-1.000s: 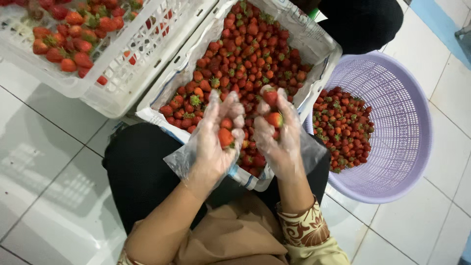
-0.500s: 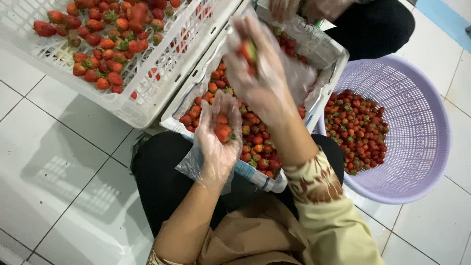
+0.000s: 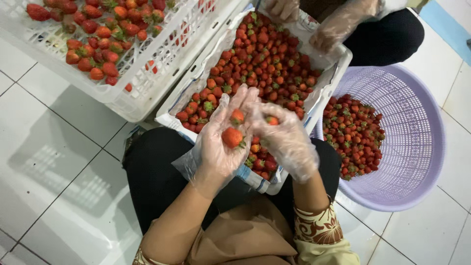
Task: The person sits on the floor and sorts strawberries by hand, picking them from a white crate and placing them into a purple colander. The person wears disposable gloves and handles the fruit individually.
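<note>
Both my hands wear thin clear plastic gloves and meet over the near end of a white box [image 3: 338,73] full of red strawberries. My left hand [image 3: 223,142] lies palm up and cradles two strawberries [image 3: 233,136] in its cupped fingers. My right hand [image 3: 284,140] is curled beside it, touching its fingertips, and pinches a small strawberry [image 3: 271,120]. The box rests on my lap, above black trousers.
A white slatted crate [image 3: 122,98] with strawberries stands at upper left. A lilac plastic basket [image 3: 422,147] at right holds more strawberries. Another person's gloved hands [image 3: 338,24] work at the box's far end. White floor tiles lie all around.
My right hand has come back from the far end of the box to meet my left hand near my lap. The view has shifted slightly.
</note>
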